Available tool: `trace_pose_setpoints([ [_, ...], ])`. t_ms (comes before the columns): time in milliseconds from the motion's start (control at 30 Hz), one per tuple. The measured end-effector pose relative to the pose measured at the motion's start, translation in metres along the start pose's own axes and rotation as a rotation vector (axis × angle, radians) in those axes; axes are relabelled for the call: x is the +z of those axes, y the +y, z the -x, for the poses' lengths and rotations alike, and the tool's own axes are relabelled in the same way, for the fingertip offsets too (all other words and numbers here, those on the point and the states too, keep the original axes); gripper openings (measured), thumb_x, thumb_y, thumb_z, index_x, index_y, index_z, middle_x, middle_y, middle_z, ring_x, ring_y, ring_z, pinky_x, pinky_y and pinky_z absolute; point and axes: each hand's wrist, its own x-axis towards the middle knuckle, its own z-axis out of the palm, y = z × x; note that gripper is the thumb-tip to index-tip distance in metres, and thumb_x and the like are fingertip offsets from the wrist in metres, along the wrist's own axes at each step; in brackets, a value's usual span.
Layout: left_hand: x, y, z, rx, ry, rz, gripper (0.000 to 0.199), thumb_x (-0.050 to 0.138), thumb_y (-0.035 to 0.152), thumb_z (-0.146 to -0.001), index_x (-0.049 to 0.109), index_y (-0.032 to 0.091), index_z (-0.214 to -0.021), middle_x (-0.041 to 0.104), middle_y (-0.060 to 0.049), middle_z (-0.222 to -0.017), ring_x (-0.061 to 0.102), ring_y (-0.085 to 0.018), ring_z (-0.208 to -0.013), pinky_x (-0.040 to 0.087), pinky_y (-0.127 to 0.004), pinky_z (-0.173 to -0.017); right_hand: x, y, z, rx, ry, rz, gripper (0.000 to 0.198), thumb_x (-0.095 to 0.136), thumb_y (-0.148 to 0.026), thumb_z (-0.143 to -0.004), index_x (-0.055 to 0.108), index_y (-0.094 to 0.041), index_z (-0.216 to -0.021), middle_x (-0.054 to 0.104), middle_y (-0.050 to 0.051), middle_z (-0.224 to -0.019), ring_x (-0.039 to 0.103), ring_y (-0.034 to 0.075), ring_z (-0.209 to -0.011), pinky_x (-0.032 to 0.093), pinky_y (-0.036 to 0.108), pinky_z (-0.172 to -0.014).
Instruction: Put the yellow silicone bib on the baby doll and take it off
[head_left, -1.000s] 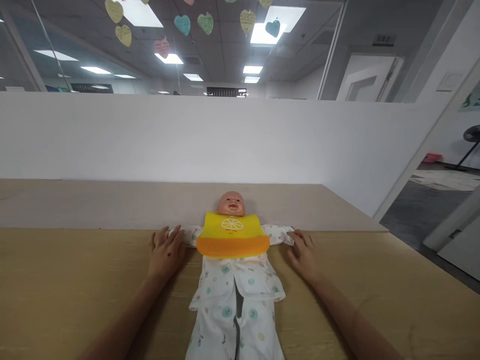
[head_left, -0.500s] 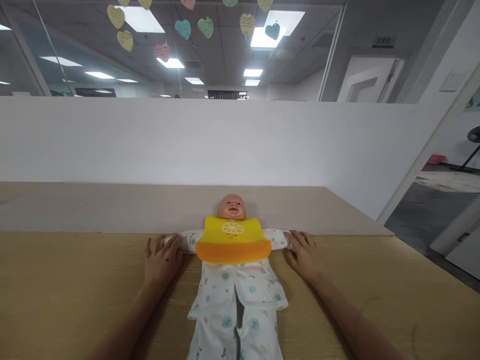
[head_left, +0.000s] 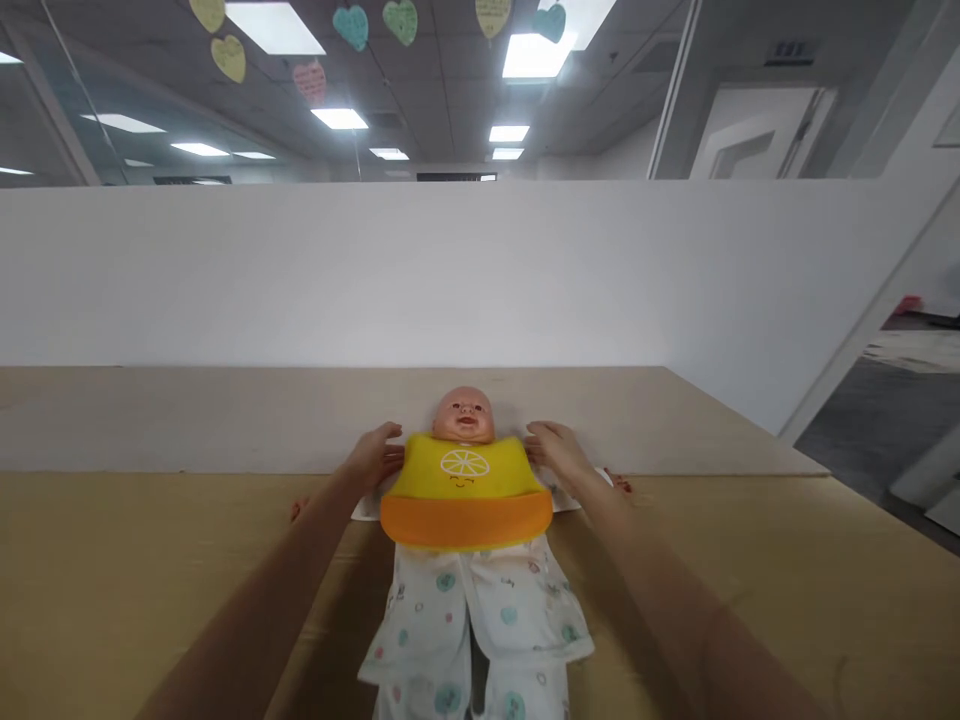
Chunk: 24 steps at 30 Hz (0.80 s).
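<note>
Left hand [head_left: 375, 458] and right hand [head_left: 559, 450], loosely curved, flank the yellow bib's [head_left: 480, 478] upper sides; whether either grips it, I cannot tell. The bib covers the doll [head_left: 465, 410], lying headfirst toward the desk's [head_left: 135, 580] far edge. It looks light, bendy, perhaps slippery, best held by its upper corners. Its orange pocket's [head_left: 465, 522] inside is hidden.

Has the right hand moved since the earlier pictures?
Yes: the right hand went forward and inward, now mostly beyond the front edge of the grey strip, beside the bib.
</note>
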Motion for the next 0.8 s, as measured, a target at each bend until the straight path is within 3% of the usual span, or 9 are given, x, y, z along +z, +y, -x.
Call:
trace_pose_setpoints([
  [100, 0.019, -0.005, -0.012, -0.099, -0.131, 0.054, 0.024, 0.051, 0.033, -0.081, 0.058, 0.015, -0.094, 0.060, -0.004, -0.061, 0.061, -0.020, -0.055, 0.050, -0.031, -0.056, 0.030, 0.004, -0.025, 0.242, -0.096, -0.160, 0.032, 0.055, -0.037, -0.082, 0.059, -0.012, -0.101, 0.060, 0.003, -0.064, 0.058, 0.017, -0.054, 0.047, 0.027, -0.053],
  [233, 0.028, -0.016, -0.023, -0.159, -0.301, 0.243, 0.035, 0.052, 0.034, -0.081, 0.059, 0.016, -0.109, 0.065, -0.002, -0.065, 0.063, -0.020, -0.052, 0.051, -0.031, -0.054, 0.048, 0.022, -0.044, 0.279, -0.193, -0.247, 0.040, 0.054, -0.043, -0.081, 0.063, -0.010, -0.102, 0.063, 0.003, -0.062, 0.061, 0.018, -0.055, 0.049, 0.028, -0.056],
  [367, 0.029, -0.018, -0.024, -0.187, -0.397, 0.341, 0.043, 0.053, 0.034, -0.080, 0.059, 0.013, -0.117, 0.070, -0.005, -0.072, 0.067, -0.023, -0.060, 0.053, -0.033, -0.059, 0.046, 0.030, -0.040, 0.176, -0.211, -0.316, 0.038, 0.058, -0.042, -0.076, 0.067, -0.014, -0.100, 0.070, 0.004, -0.072, 0.067, 0.020, -0.071, 0.051, 0.028, -0.066],
  [567, 0.022, -0.022, -0.005, -0.085, -0.386, 0.298, 0.056, 0.055, 0.039, -0.076, 0.059, 0.018, -0.127, 0.075, -0.004, -0.094, 0.071, -0.025, -0.083, 0.054, -0.033, -0.071, 0.037, 0.029, -0.011, -0.109, -0.178, -0.250, 0.037, 0.057, -0.042, -0.073, 0.070, -0.019, -0.100, 0.070, 0.003, -0.114, 0.060, 0.021, -0.113, 0.042, 0.033, -0.100],
  [800, 0.013, -0.047, 0.034, 0.097, -0.368, 0.245, 0.051, 0.060, 0.042, -0.068, 0.069, 0.016, -0.112, 0.070, -0.006, -0.118, 0.058, -0.030, -0.119, 0.047, -0.038, -0.097, 0.026, 0.043, 0.039, -0.204, -0.120, -0.234, 0.040, 0.061, -0.046, -0.071, 0.072, -0.019, -0.098, 0.068, 0.007, -0.117, 0.056, 0.024, -0.118, 0.039, 0.038, -0.105],
])
